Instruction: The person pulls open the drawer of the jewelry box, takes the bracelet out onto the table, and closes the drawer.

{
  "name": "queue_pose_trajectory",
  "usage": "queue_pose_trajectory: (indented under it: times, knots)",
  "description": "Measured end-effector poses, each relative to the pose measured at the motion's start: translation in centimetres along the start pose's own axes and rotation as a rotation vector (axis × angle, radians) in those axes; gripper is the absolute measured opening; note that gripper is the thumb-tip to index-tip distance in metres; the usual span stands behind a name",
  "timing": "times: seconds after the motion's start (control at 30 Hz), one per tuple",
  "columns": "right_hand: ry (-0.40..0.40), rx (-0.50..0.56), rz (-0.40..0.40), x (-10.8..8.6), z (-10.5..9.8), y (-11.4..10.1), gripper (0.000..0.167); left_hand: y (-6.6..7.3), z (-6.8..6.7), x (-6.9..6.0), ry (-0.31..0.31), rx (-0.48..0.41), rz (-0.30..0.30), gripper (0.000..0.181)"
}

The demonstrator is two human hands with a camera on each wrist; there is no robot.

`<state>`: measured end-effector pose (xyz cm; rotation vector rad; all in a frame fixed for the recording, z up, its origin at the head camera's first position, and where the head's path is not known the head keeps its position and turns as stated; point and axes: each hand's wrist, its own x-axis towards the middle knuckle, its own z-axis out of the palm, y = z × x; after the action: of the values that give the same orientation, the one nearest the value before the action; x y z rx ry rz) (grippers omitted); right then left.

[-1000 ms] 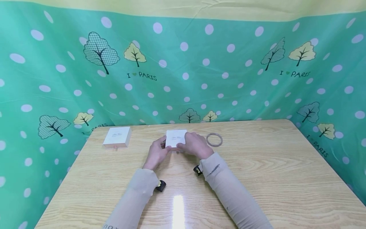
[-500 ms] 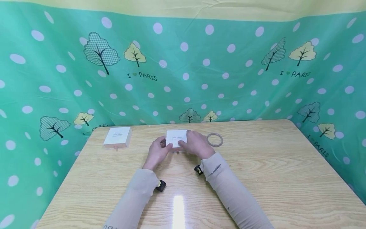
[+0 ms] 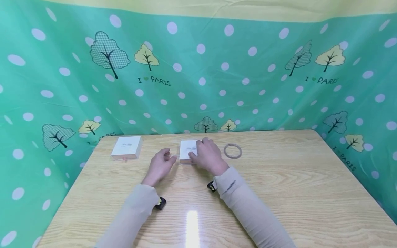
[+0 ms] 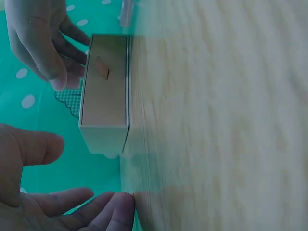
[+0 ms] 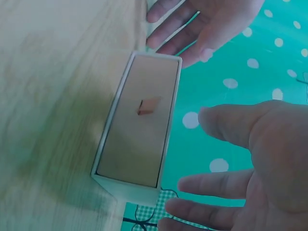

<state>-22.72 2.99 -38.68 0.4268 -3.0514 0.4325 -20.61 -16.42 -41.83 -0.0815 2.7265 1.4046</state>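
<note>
The white square cardboard box with a pinkish drawer front (image 3: 187,150) sits flat near the far edge of the pale wood-grain tabletop (image 3: 279,172), in the middle, between both hands. The left hand (image 3: 159,165) is just left of it, clear of its side, fingers loosely bent and holding nothing. The right hand (image 3: 209,153) is over the box's right part, thumb and fingers spread; the right wrist view shows no grip, though whether a fingertip brushes the top cannot be told. The small orange-pink pull tab (image 5: 149,106) sticks out of the front, which looks flush in its sleeve.

With neither hand steadying the box, a bump from the right hand could skew it or push it toward the far edge. A fingertip catching the tab could draw the drawer out. A wide rightward sweep might knock the thin greyish-pink ring (image 3: 232,158), lying just beyond that hand. The matching white box (image 3: 126,147) at left is well apart, so less exposed.
</note>
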Motion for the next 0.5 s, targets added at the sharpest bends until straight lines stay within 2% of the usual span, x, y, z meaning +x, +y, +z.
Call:
queue_pose_trajectory:
  times: [0.23, 0.5]
  knots:
    - [0.035, -0.039, -0.109, 0.1, 0.6, -1.2, 0.054, -0.8, -1.9, -0.6, -0.016, 0.054, 0.030, 0.056]
    - [0.094, -0.112, -0.249, 0.1, 1.4, -3.3, 0.046, -1.5, -4.8, -0.6, -0.013, 0.133, 0.058, 0.053]
